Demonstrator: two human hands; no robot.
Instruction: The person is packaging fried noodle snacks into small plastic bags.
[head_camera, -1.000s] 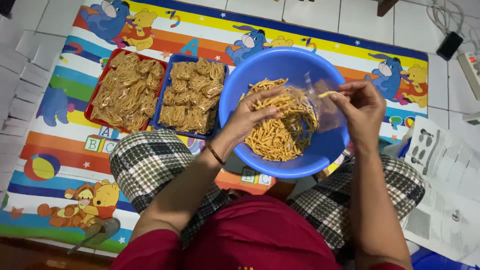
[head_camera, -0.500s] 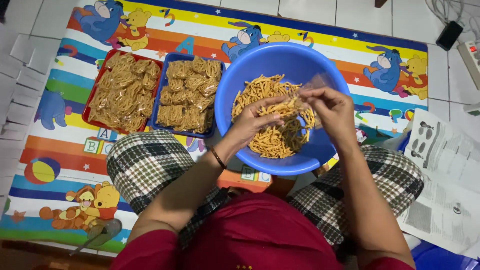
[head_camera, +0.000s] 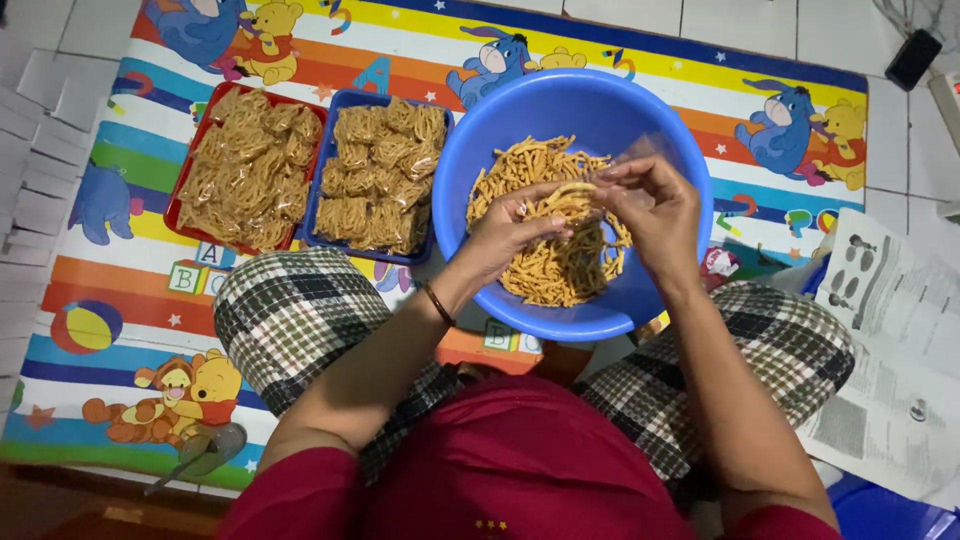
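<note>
A person seated cross-legged on a cartoon-printed play mat (head_camera: 620, 40) works over a round blue basin (head_camera: 560, 110) resting at the knees and holding a loose heap of thin golden fried snack sticks (head_camera: 560, 265). The left hand (head_camera: 505, 230) is pinched around a small bunch of sticks at the middle of the basin, while the right hand (head_camera: 655, 205) grips the rim of a clear plastic bag (head_camera: 640, 155), fingertips of the two hands nearly touching. The bunch lies roughly crosswise, its long axis running left to right toward the bag's mouth. Just beside the basin on the mat sit a blue tray (head_camera: 330, 160) and, touching it, a red tray (head_camera: 185, 165), both filled with bagged portions of the same snack. The bag is nearly see-through and its outline is hard to make out; how much it holds cannot be told. Printed paper sheets (head_camera: 890, 330) lie to the right, cut off by the frame edge.
</note>
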